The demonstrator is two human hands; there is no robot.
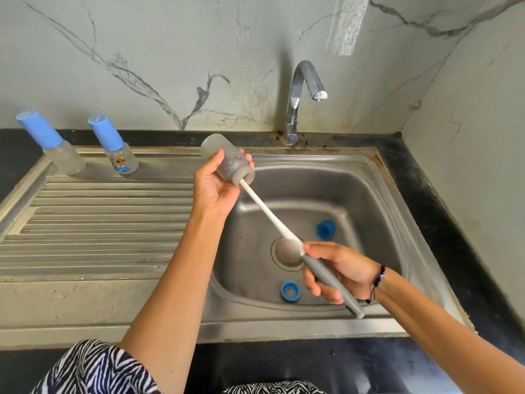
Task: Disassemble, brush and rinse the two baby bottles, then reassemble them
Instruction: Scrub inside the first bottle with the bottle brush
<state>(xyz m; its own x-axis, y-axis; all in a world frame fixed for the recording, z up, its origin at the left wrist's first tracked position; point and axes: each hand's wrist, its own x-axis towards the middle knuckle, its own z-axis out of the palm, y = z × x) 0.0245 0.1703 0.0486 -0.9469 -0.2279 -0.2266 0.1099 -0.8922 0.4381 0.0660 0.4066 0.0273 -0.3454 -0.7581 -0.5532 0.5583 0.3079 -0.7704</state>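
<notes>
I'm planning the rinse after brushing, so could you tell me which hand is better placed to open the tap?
Probably the right hand. It holds only the brush, which is easily put down, and the tap stands on its side. The left hand grips the bottle and must keep it.

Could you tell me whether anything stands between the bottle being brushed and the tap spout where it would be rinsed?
Nothing visible does. The bottle, held by the left hand, sits left of and below the spout, with open air between.
</notes>
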